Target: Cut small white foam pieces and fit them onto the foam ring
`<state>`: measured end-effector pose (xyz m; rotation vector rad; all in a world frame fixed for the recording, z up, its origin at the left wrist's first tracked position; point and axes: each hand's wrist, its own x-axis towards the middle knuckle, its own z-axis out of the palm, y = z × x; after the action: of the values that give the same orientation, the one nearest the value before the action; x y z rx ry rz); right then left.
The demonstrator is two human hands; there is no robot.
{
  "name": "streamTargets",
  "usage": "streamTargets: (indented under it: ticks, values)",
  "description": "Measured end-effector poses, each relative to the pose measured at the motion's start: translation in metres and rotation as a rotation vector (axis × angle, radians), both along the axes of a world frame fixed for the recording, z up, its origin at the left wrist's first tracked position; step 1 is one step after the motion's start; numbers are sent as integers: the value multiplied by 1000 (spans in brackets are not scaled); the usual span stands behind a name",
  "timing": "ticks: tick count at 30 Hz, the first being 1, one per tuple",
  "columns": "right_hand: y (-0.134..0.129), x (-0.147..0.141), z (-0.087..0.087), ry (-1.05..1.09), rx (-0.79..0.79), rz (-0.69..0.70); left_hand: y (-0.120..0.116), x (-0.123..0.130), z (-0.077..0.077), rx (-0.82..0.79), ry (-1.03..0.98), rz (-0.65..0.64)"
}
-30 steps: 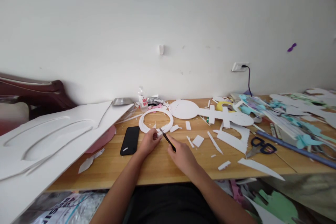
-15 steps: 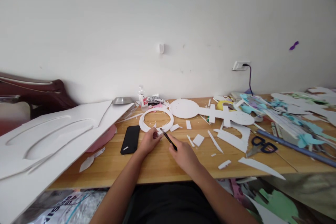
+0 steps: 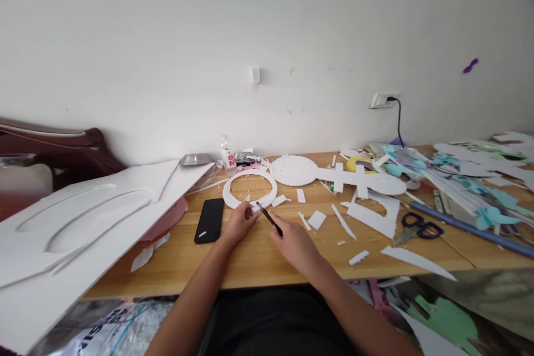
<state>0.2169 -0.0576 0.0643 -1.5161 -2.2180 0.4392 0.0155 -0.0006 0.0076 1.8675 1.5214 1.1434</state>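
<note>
My left hand [image 3: 240,223] is closed near the front of a white ring [image 3: 228,196], pinching a small white foam piece [image 3: 256,208] partly hidden by the fingers. In my right hand [image 3: 295,243] is a black craft knife [image 3: 270,219], gripped like a pen. The tip of its blade is at the small piece, though I cannot tell whether it cuts in. Left of my left hand lies a black phone [image 3: 211,217] with a white scrap on it. Several white offcuts, among them a rectangular one [image 3: 317,219], lie beyond my right hand.
A large white foam sheet [image 3: 120,233] overhangs the table's left side. Dark-handled scissors [image 3: 422,226] and a blue tube [image 3: 467,228] lie at right. Joined white shapes [image 3: 294,171] lie at the back, near a plastic bottle [image 3: 228,157] and a metal tray [image 3: 196,159].
The view has shifted slightly. Both hands keep nearly the same pose, with the knife tip still at the small piece.
</note>
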Motion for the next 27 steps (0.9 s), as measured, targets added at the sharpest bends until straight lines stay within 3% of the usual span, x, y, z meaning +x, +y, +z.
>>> streamTargets:
  ticks: [27]
  values:
    - [1,-2,3,-69,25,20,0,-2,2,22,69,16]
